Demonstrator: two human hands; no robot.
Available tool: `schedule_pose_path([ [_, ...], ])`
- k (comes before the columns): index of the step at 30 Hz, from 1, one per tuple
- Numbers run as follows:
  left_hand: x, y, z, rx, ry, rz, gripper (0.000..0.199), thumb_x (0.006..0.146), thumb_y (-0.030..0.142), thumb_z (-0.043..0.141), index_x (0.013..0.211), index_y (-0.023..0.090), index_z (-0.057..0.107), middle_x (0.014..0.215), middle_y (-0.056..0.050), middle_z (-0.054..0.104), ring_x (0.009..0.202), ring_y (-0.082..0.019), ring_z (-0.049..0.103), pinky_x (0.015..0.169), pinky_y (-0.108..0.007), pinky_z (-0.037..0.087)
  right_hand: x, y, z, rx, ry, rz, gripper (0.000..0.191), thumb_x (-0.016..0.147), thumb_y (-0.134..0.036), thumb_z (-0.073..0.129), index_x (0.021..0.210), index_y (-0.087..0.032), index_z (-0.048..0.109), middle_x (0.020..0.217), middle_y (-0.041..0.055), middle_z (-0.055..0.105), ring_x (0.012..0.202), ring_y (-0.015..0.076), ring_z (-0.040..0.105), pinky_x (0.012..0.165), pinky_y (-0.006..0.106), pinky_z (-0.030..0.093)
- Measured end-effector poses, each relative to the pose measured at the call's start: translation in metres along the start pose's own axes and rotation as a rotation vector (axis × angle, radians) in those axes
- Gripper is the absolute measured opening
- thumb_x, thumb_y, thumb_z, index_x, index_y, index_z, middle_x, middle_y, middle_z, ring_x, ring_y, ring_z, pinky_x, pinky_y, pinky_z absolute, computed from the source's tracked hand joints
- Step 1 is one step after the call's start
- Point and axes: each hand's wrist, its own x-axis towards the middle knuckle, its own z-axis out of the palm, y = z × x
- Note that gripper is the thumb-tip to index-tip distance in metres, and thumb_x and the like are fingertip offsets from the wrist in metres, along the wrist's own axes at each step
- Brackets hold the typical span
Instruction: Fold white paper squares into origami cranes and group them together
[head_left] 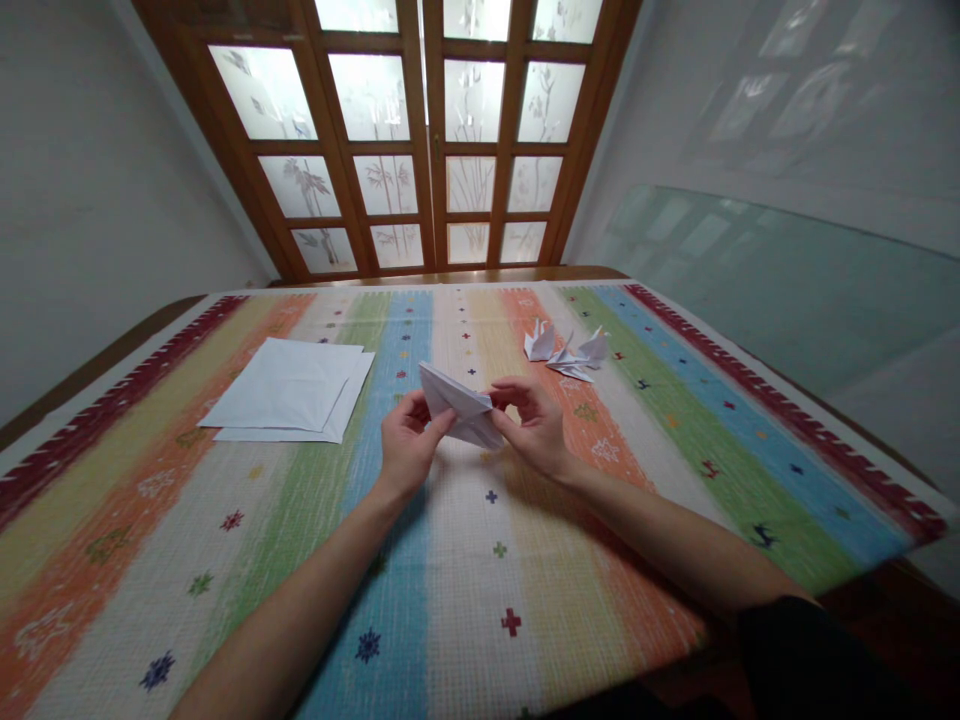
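While aloft, paper (460, 398) between hands (409, 442) (536, 430)

left fingers (407, 410) and right fingers (523, 388) bent, pinching

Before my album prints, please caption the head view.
Both hands hold folded paper above a striped tablecloth, flat sheets left, paper birds right.

Sheets (281, 385) obstruct left, paper cranes (571, 360) right; far-middle tablecloth (446, 325) free
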Motion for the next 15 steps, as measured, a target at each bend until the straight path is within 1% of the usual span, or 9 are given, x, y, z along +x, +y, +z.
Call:
schedule_pose_path([
  [1,0.000,0.000,0.000,-0.001,0.004,-0.027,0.030,0.069,0.037,0.077,0.086,0.016,0.063,0.083,-0.004,0.070,0.076,-0.017,0.065,0.075,-0.031,0.052,0.000,-0.001,0.000,0.013,-0.010,0.003,0.025,0.083,-0.027,0.064,0.106,-0.026,0.054,0.089,0.0023,0.072,0.075,0.0157,0.067,0.068,0.032,0.054],
  [3,0.001,-0.001,0.000,-0.018,0.016,-0.062,0.029,0.067,0.037,0.079,0.080,0.016,0.064,0.079,-0.003,0.070,0.073,-0.016,0.065,0.073,-0.031,0.052,0.000,-0.003,-0.001,0.044,-0.033,0.000,0.027,0.084,-0.030,0.064,0.109,-0.026,0.054,0.091,0.0027,0.072,0.078,0.0159,0.068,0.071,0.032,0.054],
  [7,0.002,-0.005,0.000,-0.107,0.030,-0.093,0.034,0.064,0.040,0.082,0.081,0.016,0.064,0.080,-0.002,0.070,0.074,-0.015,0.065,0.074,-0.029,0.051,0.000,-0.008,-0.004,0.058,-0.086,0.000,0.033,0.083,-0.041,0.067,0.110,-0.025,0.057,0.095,0.0045,0.069,0.080,0.0164,0.066,0.071,0.033,0.054],
  [9,0.003,-0.008,0.000,-0.183,0.028,-0.114,0.037,0.065,0.042,0.081,0.087,0.017,0.063,0.083,-0.002,0.071,0.076,-0.014,0.066,0.076,-0.028,0.051,0.000,-0.011,-0.005,0.077,-0.128,0.007,0.033,0.084,-0.046,0.065,0.107,-0.024,0.060,0.094,0.0047,0.068,0.079,0.0163,0.065,0.071,0.033,0.055],
  [11,0.003,-0.010,-0.001,-0.246,0.022,-0.158,0.042,0.069,0.043,0.079,0.098,0.019,0.062,0.085,-0.002,0.071,0.077,-0.014,0.066,0.075,-0.028,0.052,0.000,-0.015,-0.006,0.117,-0.187,0.021,0.030,0.087,-0.048,0.061,0.104,-0.023,0.062,0.091,0.0044,0.068,0.078,0.0157,0.064,0.071,0.033,0.055],
  [13,0.004,-0.010,-0.002,-0.282,0.009,-0.230,0.047,0.073,0.045,0.076,0.109,0.020,0.059,0.085,-0.002,0.071,0.074,-0.015,0.067,0.072,-0.029,0.053,0.000,-0.018,-0.005,0.136,-0.225,0.037,0.026,0.090,-0.045,0.058,0.101,-0.023,0.063,0.091,0.0044,0.068,0.078,0.0151,0.064,0.072,0.032,0.055],
  [15,0.004,-0.008,-0.003,-0.303,-0.017,-0.315,0.051,0.075,0.044,0.074,0.117,0.021,0.056,0.084,-0.001,0.071,0.071,-0.015,0.067,0.068,-0.029,0.054,0.001,-0.018,-0.004,0.111,-0.219,0.028,0.019,0.090,-0.039,0.059,0.100,-0.023,0.063,0.091,0.0038,0.066,0.076,0.0142,0.063,0.071,0.031,0.054],
])
